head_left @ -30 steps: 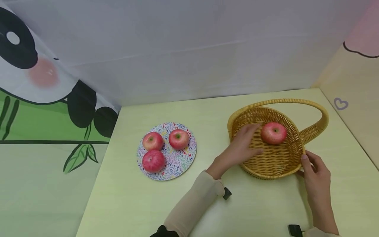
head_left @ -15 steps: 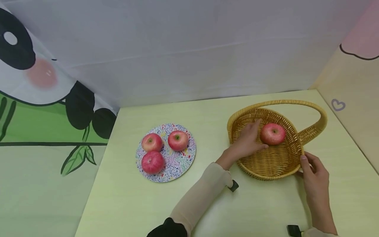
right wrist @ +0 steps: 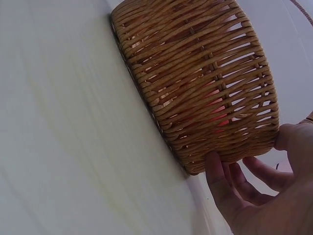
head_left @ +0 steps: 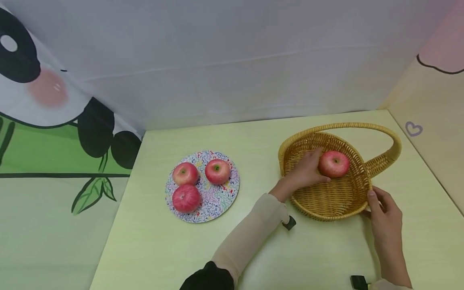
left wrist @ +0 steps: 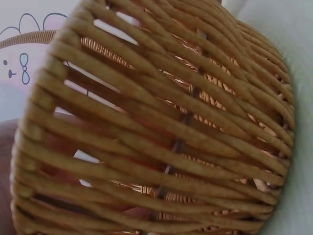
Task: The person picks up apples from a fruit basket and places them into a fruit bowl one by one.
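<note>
In the head view my left hand (head_left: 307, 171) reaches into a wicker basket (head_left: 337, 201). Its thumb and fingers lie against the left side of a red apple (head_left: 334, 164), with some fingers hidden. On the basket's right rim my right hand (head_left: 387, 215) grips the edge; in the right wrist view that hand (right wrist: 266, 191) has its thumb at the rim and its fingers at the woven wall (right wrist: 195, 88). The left wrist view is mostly filled by the basket's side (left wrist: 161, 122), through whose gaps the left hand shows only dimly.
Left of the basket lies a round patterned plate (head_left: 217, 201) bearing three red apples, one of them (head_left: 186, 198) nearest the front. An arched handle (head_left: 389, 155) rises over the basket's back and right. A white wall cloth (head_left: 232, 80) borders the table (head_left: 152, 249) behind.
My left hand has moved right within the basket, up to the apple's side. The apple, the basket and my right hand stay about where they were.
</note>
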### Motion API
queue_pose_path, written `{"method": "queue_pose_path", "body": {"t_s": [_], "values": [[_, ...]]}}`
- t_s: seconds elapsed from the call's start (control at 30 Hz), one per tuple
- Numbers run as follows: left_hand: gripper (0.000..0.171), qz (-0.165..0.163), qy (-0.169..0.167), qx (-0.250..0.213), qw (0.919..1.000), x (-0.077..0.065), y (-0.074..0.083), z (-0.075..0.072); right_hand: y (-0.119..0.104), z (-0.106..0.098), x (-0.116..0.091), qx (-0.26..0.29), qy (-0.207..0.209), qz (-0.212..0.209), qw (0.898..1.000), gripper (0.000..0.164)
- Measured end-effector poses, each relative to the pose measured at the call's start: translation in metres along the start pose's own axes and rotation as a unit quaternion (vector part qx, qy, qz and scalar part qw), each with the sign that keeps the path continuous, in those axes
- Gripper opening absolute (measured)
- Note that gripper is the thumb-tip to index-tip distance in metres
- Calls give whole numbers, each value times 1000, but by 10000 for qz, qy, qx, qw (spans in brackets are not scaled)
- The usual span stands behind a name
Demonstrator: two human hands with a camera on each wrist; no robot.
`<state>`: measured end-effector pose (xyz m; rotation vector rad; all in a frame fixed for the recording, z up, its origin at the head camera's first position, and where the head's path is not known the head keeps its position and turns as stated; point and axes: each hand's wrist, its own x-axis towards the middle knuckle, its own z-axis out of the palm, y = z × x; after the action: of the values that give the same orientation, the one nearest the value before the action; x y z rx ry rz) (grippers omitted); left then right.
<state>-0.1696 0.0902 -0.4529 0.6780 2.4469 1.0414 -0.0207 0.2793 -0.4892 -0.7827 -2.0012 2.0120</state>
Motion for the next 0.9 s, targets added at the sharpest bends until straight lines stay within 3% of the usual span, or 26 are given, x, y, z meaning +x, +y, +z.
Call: {"method": "queue_pose_path", "body": {"t_s": [0.27,0.9], "values": [[90,140,-98,-90,9998,4,2,1,-1,1,0,90,6,1,10000,44],[100,-44,-147,99,9998,20,12,4,1,-1,1,30,-61,-111,9999,43]]}}
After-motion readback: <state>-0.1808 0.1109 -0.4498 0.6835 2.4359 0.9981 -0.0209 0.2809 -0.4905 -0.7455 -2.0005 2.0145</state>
